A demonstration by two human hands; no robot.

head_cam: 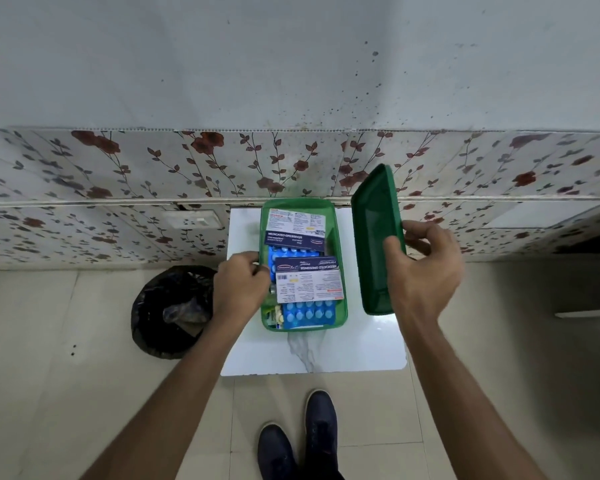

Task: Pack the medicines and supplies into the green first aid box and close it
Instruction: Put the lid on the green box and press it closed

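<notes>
The green first aid box stands open on a small white table. Inside lie two medicated dressing packets and blue tablet strips. My left hand rests on the box's left rim, fingers curled at the edge; whether it pinches anything I cannot tell. My right hand holds the green lid tilted on edge, just right of the box and above the table.
A bin lined with a black bag stands on the floor left of the table. A flowered tiled wall with a socket runs behind. My dark shoes are on the tiled floor below the table.
</notes>
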